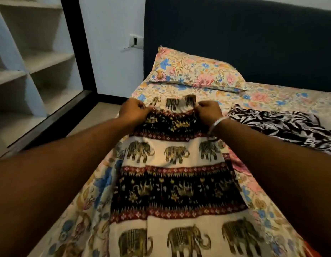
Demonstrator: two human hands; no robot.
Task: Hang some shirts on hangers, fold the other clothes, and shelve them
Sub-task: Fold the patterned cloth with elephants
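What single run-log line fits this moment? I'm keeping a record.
step: folding | left hand: pinches elephant-print garment | right hand: pinches same edge | garment: on bed | waiting: zebra-print garment

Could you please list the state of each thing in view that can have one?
Elephant-print black, red and cream garment: spread lengthwise on the bed, far edge pinched up.
Left hand: fingers pinching the garment's far edge.
Right hand: pinching the same edge.
Black-and-white zebra-print cloth: crumpled, unfolded.
Floral pillow: lying flat by the headboard.
White wall shelves: open.
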